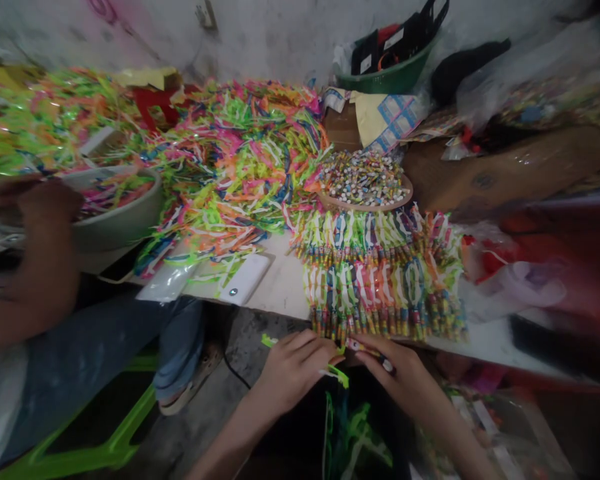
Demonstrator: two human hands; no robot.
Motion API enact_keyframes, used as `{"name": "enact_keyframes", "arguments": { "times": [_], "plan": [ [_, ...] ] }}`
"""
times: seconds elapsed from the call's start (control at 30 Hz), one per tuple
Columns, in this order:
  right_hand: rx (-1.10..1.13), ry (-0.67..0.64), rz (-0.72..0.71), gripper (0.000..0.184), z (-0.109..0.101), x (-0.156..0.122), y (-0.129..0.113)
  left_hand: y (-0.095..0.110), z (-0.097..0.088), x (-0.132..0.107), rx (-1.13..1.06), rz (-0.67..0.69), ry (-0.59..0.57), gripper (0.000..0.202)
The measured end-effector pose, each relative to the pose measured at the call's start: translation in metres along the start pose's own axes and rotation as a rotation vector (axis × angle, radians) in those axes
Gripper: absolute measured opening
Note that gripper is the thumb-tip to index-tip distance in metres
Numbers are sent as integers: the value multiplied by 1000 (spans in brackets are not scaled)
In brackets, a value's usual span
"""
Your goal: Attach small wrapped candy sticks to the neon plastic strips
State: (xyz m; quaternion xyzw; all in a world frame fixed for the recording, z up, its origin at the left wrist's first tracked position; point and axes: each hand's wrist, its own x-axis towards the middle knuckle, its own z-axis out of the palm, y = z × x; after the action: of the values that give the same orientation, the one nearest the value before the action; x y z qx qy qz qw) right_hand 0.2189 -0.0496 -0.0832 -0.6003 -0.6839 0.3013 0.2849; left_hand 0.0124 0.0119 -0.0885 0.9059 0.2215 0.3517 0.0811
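Observation:
My left hand (293,367) is closed on a bright green plastic strip (336,375) just below the table's front edge. My right hand (397,370) pinches a small patterned tube (370,350) with a dark tip, its end meeting the strip between the two hands. Right above them, rows of finished tubes with coloured strips (383,280) lie on the white table (280,287).
A shallow tray of small tubes (364,180) sits behind the rows. A big heap of neon strips (230,167) covers the left of the table. A white power bank (245,279) lies near the edge. Another person's arm (40,260) and a bowl (115,207) are at left. A green basket (387,73) stands at the back.

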Motion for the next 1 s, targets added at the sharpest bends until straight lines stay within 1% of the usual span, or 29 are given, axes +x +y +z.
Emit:
{"name": "enact_keyframes", "arguments": {
  "times": [0.13,0.3,0.47,0.6,0.73,0.77,0.8,0.9,0.93,1.0],
  "plan": [
    [36,-21,27,31,-1,0,-5,2,-4,4,41,41,21,17],
    [79,-104,30,33,-6,1,-14,0,-5,3,61,86,40,24],
    [51,-175,26,33,-7,2,-17,-3,-4,-6,124,158,48,14],
    [-8,-217,32,29,-6,-3,-20,-4,-5,-9,158,225,20,17],
    [-53,-264,-9,27,-6,-8,-17,-3,-6,-9,148,274,39,14],
    [-77,-268,-11,27,-5,-8,-15,-4,-4,-9,146,268,15,14],
    [-108,-270,-13,27,-3,-7,-12,-4,-3,-9,145,252,-33,14],
    [-167,-271,-35,26,4,-2,-5,-7,3,-9,152,166,-234,11],
    [-154,-270,-45,25,7,-1,-3,-9,4,-10,153,148,-270,11],
    [-106,-254,-27,23,12,3,0,-12,4,-12,155,134,-273,14]
  ]
}}
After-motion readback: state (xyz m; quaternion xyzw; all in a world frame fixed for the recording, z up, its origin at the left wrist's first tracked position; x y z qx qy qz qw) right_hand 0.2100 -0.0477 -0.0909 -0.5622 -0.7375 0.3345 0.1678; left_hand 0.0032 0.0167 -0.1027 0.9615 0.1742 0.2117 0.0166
